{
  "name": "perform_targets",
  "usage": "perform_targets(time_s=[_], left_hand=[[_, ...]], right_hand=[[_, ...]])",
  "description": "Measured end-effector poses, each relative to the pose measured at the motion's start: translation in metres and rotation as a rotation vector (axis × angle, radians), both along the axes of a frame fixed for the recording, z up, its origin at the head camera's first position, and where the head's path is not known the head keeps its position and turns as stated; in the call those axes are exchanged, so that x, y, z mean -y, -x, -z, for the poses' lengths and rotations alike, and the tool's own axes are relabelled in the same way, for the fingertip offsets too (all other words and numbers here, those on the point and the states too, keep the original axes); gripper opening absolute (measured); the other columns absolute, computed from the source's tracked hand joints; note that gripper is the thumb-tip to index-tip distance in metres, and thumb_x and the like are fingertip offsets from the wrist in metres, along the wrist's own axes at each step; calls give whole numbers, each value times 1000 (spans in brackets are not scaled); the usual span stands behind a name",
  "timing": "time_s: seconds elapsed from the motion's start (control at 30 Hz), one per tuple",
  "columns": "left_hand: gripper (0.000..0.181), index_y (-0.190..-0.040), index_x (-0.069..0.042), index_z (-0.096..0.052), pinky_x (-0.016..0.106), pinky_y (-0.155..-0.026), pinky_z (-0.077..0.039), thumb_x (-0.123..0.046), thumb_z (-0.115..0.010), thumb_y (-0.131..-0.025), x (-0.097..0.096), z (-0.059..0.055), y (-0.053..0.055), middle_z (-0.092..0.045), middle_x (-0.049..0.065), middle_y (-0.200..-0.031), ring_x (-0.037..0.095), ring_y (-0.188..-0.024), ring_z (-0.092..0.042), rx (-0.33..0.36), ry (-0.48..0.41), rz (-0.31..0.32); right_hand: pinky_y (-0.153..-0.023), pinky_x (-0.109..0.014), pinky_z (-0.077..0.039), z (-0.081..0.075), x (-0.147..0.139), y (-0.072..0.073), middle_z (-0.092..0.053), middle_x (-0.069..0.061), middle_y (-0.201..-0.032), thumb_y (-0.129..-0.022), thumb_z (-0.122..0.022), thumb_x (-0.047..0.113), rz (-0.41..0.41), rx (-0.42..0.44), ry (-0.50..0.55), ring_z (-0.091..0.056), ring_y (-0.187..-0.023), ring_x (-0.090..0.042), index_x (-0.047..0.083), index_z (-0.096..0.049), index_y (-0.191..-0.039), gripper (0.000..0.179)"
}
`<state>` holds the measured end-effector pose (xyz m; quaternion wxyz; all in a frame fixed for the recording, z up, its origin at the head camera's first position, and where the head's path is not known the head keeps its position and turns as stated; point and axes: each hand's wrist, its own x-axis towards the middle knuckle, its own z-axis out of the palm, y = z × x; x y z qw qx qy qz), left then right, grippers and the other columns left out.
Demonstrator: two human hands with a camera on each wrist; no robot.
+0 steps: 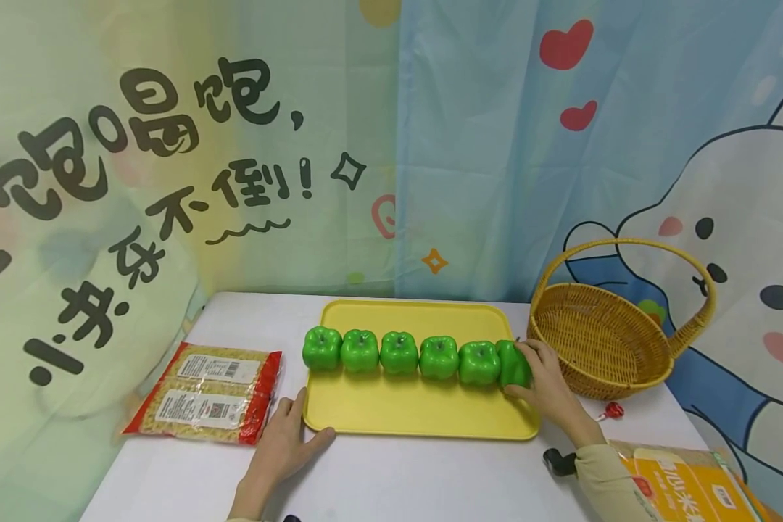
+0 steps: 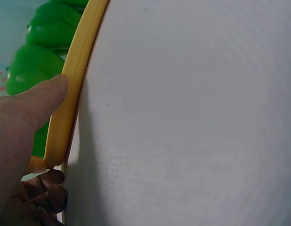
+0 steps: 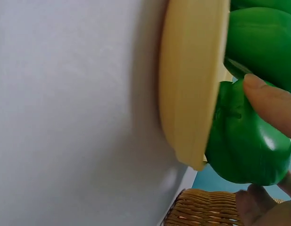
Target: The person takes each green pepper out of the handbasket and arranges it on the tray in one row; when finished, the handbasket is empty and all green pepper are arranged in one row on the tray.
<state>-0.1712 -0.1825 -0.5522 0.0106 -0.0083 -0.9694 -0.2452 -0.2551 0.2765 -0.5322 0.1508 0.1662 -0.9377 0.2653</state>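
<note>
A row of several green bell peppers point(image 1: 399, 353) lies across a yellow tray point(image 1: 424, 413) on the white table. My right hand point(image 1: 548, 380) grips the pepper point(image 1: 512, 364) at the right end of the row, which lies tilted against its neighbour. In the right wrist view the thumb presses one side of this pepper point(image 3: 249, 136), with fingers round the far side. My left hand point(image 1: 286, 446) holds the tray's front left corner. Seen from the left wrist, its thumb point(image 2: 48, 94) lies on the tray's front rim point(image 2: 72, 80) and the other fingers bend round the corner.
Left of the tray lies a red-edged bag of noodles point(image 1: 205, 395). A wicker basket point(image 1: 603, 337) with a tall handle stands at the back right, a small red item point(image 1: 614, 410) in front of it. An orange package point(image 1: 692, 482) and a black object point(image 1: 559, 462) flank the right forearm.
</note>
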Motion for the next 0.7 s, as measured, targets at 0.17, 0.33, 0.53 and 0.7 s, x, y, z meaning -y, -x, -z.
perform_targets(time_s=[0.17, 0.33, 0.53, 0.7], left_hand=[[97, -152, -2, -40, 37, -79, -50, -58, -75, -82, 0, 1, 0, -56, 12, -110, 16, -85, -51, -7, -1, 0], [97, -152, -2, -39, 38, -81, -51, -58, -75, -82, 0, 2, 1, -57, 12, -111, 15, -86, -52, 3, 1, -4], [97, -153, -3, -39, 38, -81, -50, -58, -75, -82, 0, 1, 2, -56, 12, -111, 16, -86, -51, 8, -4, -13], [96, -152, -2, -39, 38, -80, -50, -58, -75, -82, 0, -1, 1, -56, 12, -111, 16, -85, -51, 4, -3, -7]], right_hand=[[-97, -66, -40, 2, -1, -1, -37, -29, -135, -68, -91, 6, 21, -24, -1, -39, -122, -45, -5, -41, -143, 90], [-94, -64, -40, 4, 0, -1, -35, -28, -132, -63, -93, 1, 20, -69, 1, -36, -120, -44, -6, -48, -133, 83], [-98, -70, -39, 7, 0, 1, -31, -32, -141, -61, -94, 1, 10, -85, 31, -36, -126, -49, -4, -49, -129, 81], [-97, -69, -40, 9, -1, 2, -34, -33, -141, -63, -92, 2, -5, -104, 36, -41, -125, -49, -4, -49, -128, 78]])
